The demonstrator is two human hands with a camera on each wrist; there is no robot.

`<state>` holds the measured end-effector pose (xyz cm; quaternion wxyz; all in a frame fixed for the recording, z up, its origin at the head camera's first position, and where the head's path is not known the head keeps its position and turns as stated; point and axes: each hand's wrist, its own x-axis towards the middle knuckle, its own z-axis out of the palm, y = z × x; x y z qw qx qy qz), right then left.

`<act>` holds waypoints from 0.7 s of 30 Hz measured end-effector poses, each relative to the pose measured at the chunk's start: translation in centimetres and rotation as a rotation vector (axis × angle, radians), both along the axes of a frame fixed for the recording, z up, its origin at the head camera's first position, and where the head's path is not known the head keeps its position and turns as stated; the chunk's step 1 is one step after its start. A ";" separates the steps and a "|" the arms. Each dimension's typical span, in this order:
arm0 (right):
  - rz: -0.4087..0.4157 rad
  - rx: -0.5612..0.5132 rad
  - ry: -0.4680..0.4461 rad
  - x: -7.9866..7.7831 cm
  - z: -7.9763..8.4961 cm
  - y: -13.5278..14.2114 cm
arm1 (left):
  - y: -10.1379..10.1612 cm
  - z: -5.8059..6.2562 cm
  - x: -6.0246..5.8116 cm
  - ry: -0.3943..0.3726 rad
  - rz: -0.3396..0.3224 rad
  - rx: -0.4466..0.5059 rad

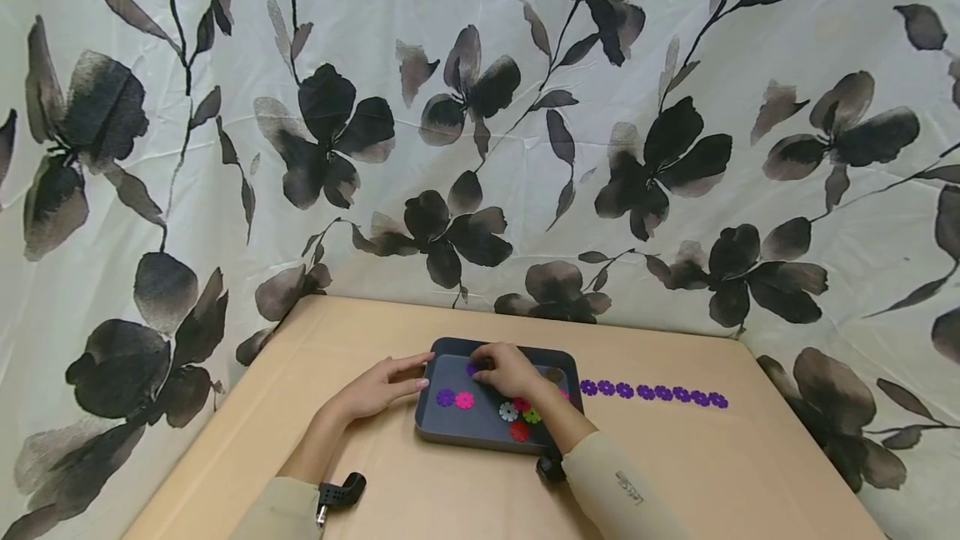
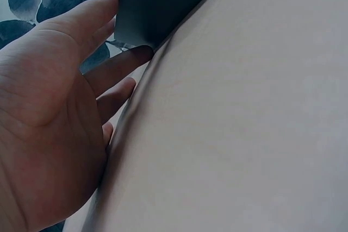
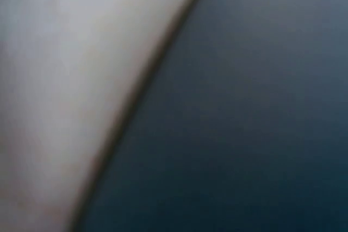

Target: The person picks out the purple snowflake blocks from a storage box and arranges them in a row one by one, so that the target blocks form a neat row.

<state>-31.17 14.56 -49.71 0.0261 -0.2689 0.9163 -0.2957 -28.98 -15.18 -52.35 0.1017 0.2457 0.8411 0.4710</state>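
A dark grey tray (image 1: pixel 480 441) stands on the table and holds several notched, flower-like discs. Over its middle, my right hand (image 1: pixel 513 371) reaches in with thumb and forefinger bent about a purple notched disc (image 1: pixel 472 369). My left hand (image 1: pixel 377 387) has its fingers extended, and their tips touch the tray's left wall; the left wrist view shows that hand (image 2: pixel 41 101) beside the dark tray wall (image 2: pixel 155 4). Near the tray's left side lie another purple disc (image 1: pixel 446 397) and a pink disc (image 1: pixel 464 400). The right wrist view is blurred and shows no fingers.
To the tray's right, several purple discs (image 1: pixel 646 392) form a row on the tan table (image 1: pixel 405 490). White (image 1: pixel 508 412), red (image 1: pixel 519 431) and green (image 1: pixel 532 416) discs lie in the tray under the right forearm. A flowered cloth (image 1: pixel 555 190) hangs behind the table.
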 end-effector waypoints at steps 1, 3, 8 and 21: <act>0.005 0.011 0.002 0.0 0.0 -0.1 | 0.0 0.0 0.0 -0.001 -0.002 0.001; 0.011 0.019 -0.004 0.2 0.2 -0.1 | 0.0 0.0 0.0 0.000 -0.004 0.006; -0.001 0.004 -0.018 0.3 0.2 -0.1 | 0.1 -0.1 -0.1 0.012 -0.003 0.021; -0.024 -0.080 -0.062 0.1 0.4 0.7 | 0.2 -0.2 -0.1 0.022 0.000 0.030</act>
